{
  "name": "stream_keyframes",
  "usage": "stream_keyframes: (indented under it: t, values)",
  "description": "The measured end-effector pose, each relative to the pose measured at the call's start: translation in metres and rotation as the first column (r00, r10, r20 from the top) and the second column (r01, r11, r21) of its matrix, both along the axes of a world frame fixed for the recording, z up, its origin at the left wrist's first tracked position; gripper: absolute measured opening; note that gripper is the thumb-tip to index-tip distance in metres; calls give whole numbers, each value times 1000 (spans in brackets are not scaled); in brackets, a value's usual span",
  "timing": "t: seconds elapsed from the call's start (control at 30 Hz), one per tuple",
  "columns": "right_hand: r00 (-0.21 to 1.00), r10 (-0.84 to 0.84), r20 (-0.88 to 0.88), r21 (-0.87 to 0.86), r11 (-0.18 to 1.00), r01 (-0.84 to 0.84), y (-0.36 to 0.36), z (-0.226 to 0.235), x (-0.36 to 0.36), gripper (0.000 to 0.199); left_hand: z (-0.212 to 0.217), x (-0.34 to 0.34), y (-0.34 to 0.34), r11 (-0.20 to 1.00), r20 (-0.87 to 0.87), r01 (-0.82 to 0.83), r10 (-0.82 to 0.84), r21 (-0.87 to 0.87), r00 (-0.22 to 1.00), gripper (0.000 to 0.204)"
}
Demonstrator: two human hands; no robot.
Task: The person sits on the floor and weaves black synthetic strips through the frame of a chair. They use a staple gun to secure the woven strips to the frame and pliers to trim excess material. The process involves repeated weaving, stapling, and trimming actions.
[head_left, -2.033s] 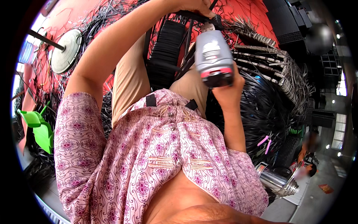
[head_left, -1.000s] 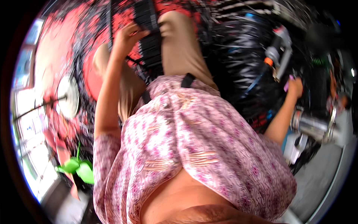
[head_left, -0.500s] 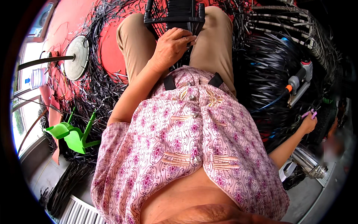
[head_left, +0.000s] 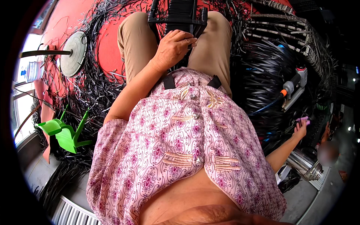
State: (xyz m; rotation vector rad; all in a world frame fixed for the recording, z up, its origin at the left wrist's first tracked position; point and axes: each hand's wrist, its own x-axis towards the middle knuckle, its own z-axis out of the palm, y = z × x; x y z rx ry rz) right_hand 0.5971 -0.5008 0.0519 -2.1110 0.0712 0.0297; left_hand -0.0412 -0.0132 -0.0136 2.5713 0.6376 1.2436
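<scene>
The left hand [head_left: 173, 48] lies flat on a black plastic frame [head_left: 179, 15]. The fingers are bent a little over its near edge, touching it, not wrapped tight around it. The frame has thin bars like a rack and sits between the person's knees, up against the tan trousers [head_left: 137, 37].

The right hand [head_left: 300, 128] is stretched far out to the side, low by the floor. It rests against a small pink thing [head_left: 303, 120]. I cannot tell if the fingers are closed on it or only touching, because it is small and far away.

Just above that hand lies a grey power tool [head_left: 296, 86] with an orange ring. A thin blue hose [head_left: 264, 108] runs from it. It lies on a big heap of shiny black strips [head_left: 262, 67].

More black strips are scattered over the red floor [head_left: 105, 41]. A round grey metal disc [head_left: 74, 53] lies flat there. A bright green plastic piece [head_left: 62, 133] with stick-like legs stands near the left elbow. A shiny round metal can [head_left: 305, 165] sits below the right arm. The person wears a soft pink shirt [head_left: 180, 150] with a swirly pattern.
</scene>
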Motion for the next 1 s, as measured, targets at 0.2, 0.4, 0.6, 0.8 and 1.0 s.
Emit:
stream_keyframes:
  t: [0.2,0.4,0.6,0.8,1.0]
  values:
    - [991,-47,126,-23,998,50,-10,-12,-25,47,2,0,1,1000,21,6,-5,-24,1000,23]
    - [747,-250,616,211,966,149,27,24,-68,37,1,0,-1,1000,21,1,0,-30,1000,22]
    - [665,-62,744,283,931,-229,134,132,-166,36,4,2,-7,979,78,-15,31,-201,996,18]
    - [337,815,471,169,292,-941,279,84,-323,30,-3,25,-24,682,440,143,285,-718,852,17]
    - [-55,981,186,212,-94,-973,358,5,-441,38,3,29,-29,310,494,394,392,-865,776,27]
